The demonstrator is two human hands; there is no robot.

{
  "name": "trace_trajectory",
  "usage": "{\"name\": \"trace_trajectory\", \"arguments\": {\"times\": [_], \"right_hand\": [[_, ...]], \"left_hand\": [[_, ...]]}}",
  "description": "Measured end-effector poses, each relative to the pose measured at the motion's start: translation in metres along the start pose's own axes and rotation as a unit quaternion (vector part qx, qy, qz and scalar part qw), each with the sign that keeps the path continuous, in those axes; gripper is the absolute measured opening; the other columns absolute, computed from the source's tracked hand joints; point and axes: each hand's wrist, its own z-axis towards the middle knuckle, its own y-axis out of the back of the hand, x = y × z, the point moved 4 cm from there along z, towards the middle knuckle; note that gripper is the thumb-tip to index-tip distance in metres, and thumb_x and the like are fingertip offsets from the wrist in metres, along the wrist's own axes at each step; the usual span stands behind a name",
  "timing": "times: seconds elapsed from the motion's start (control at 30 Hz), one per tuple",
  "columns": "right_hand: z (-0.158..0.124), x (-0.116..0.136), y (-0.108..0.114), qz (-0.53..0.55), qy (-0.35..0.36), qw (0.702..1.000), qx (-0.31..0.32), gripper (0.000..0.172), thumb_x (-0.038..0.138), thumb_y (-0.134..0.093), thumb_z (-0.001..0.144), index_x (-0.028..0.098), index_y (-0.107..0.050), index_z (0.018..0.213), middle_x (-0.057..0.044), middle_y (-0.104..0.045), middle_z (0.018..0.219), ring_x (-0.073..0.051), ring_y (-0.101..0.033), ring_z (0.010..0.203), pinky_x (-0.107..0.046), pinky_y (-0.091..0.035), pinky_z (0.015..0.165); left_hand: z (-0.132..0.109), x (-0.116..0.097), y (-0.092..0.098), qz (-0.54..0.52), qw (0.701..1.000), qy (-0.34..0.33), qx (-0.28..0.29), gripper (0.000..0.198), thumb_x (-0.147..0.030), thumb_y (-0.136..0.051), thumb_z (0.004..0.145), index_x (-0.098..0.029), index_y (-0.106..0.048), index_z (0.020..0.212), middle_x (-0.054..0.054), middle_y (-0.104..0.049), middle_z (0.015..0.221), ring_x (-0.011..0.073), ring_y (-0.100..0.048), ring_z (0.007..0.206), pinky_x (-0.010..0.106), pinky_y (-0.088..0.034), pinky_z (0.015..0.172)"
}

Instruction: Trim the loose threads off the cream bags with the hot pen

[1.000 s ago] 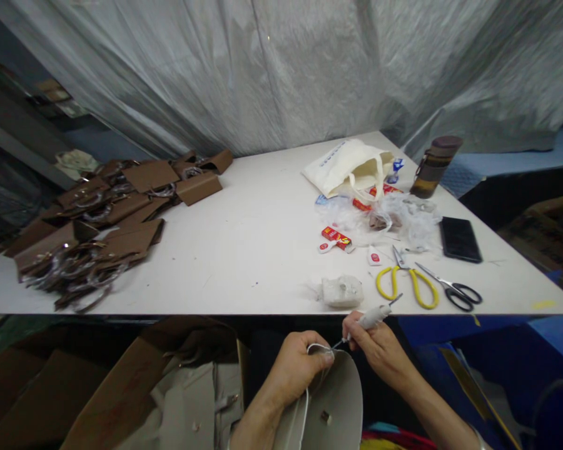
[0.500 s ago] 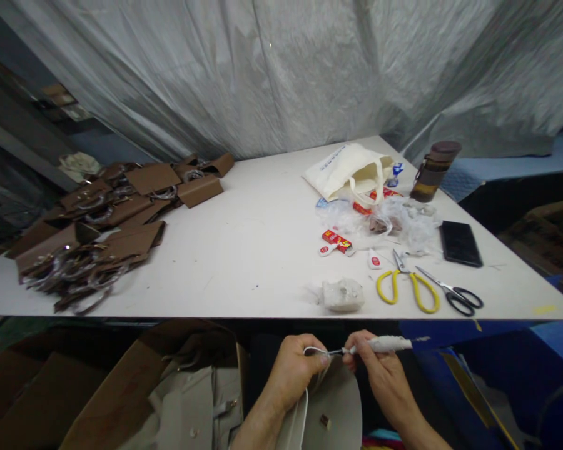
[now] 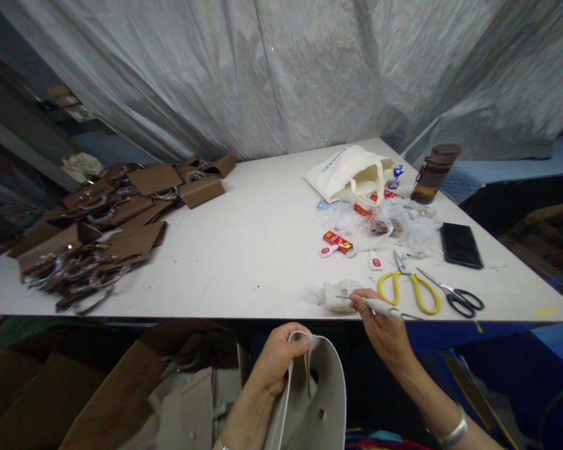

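- Head view, far left: shows a pile of brown bags (image 3: 126, 215) on the table (image 3: 244, 250), well apart from both hands.
- Lower left, below the table: shows a carton (image 3: 107, 387) with gray pieces (image 3: 194, 400) inside.
- At the left hand (image 3: 281, 356): clamped on the top rim of a gray bag (image 3: 328, 381), thumb and fingers together with only the thin edge between. Holds the bag in front of and below the table edge, mouth gaping, with a small metal snap (image 3: 321, 413) visible inside.
- Farther right, near the table's front edge: shows a whitish lump (image 3: 333, 305), overlapped by the thin tip of a white-handled tool (image 3: 385, 308). Cannot tell whether touching or merely passing in front.
- At the right hand (image 3: 387, 337): wrapped around the tool's handle near the front, fingertips together on it, with no gap. Holds it nearly level, tip to the left, with a second thin metal end to the right.
- Step in hand, by judgement: tending the tip at the lump, with the rim held aside. Seems to call for a light touch there, a firm pinch on the rim, and good aim for any meeting of tip and edge.
- Far right: shows yellow-handled scissors (image 3: 403, 267) just beside black-handled scissors (image 3: 451, 291), both untouched, near a phone (image 3: 461, 245).
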Motion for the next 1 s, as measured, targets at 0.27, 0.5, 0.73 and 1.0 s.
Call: {"name": "trace_trajectory", "arguments": {"times": [0.27,0.5,0.73,1.0], "right_hand": [[0.003,0.001,-0.009,-0.044,0.048,0.997,0.029,0.028,0.044,-0.055,0.106,0.021,-0.069,0.101,-0.008,-0.074,0.094,-0.025,-0.07,0.089,-0.038,-0.054,0.084],[0.005,0.01,-0.005,-0.074,0.07,0.994,0.043,0.026,0.042,-0.057,0.105,0.021,-0.071,0.098,-0.009,-0.075,0.093,-0.026,-0.068,0.087,-0.04,-0.051,0.083],[-0.017,0.024,-0.017,0.146,-0.084,0.981,0.095,0.037,0.049,-0.051,0.106,0.021,-0.069,0.089,-0.003,-0.069,0.072,-0.02,-0.066,0.069,-0.03,-0.052,0.066],[-0.027,0.031,-0.034,0.222,-0.126,0.957,0.139,0.044,0.056,-0.056,0.102,0.018,-0.07,0.084,-0.003,-0.067,0.069,-0.019,-0.065,0.067,-0.029,-0.053,0.066]], "left_hand": [[0.001,-0.008,0.003,-0.024,0.999,0.017,0.021,0.038,-0.032,-0.095,0.052,-0.014,-0.068,0.073,-0.001,-0.064,0.06,0.012,-0.054,0.054,0.025,-0.043,0.058],[0.002,-0.008,0.004,-0.019,0.999,0.024,0.031,0.042,-0.035,-0.097,0.052,-0.014,-0.069,0.074,0.0,-0.067,0.062,0.0127,-0.056,0.055,0.026,-0.043,0.059],[0.004,-0.009,0.006,-0.01,0.999,0.019,0.047,0.045,-0.037,-0.099,0.05,-0.013,-0.07,0.075,0.0,-0.065,0.063,0.0116,-0.053,0.056,0.025,-0.04,0.059],[-0.001,-0.012,0.007,-0.009,0.998,0.016,0.061,0.044,-0.039,-0.098,0.055,-0.014,-0.069,0.077,-0.001,-0.065,0.065,0.0113,-0.053,0.057,0.025,-0.038,0.061]]}}
